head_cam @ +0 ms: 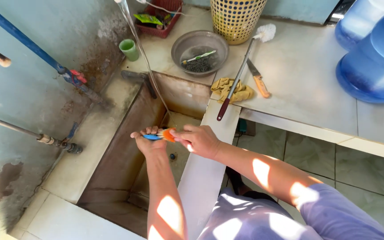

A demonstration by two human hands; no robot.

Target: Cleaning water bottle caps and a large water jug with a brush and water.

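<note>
Over the deep sink basin [125, 146], the left hand [150, 141] has its grip closed on a small blue-and-orange object [162, 135], whose orange end the right hand [199, 140] pinches. Both hang just inside the basin's white rim [210, 146], with open depth below. A long-handled brush [238, 75] overhangs the surface [307, 75] edge nearby.

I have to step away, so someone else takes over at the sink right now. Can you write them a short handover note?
Left hand: palm up over the sink basin, holding a small blue and orange item.
Right hand: fingers on the item's orange end.
A thin stream of water falls just beyond the hands.
On the counter: a long-handled brush over a yellow cloth, a knife, a grey bowl, a green cup.
Done: item held over the sink.
Left: whether it is clean cannot be told.
</note>
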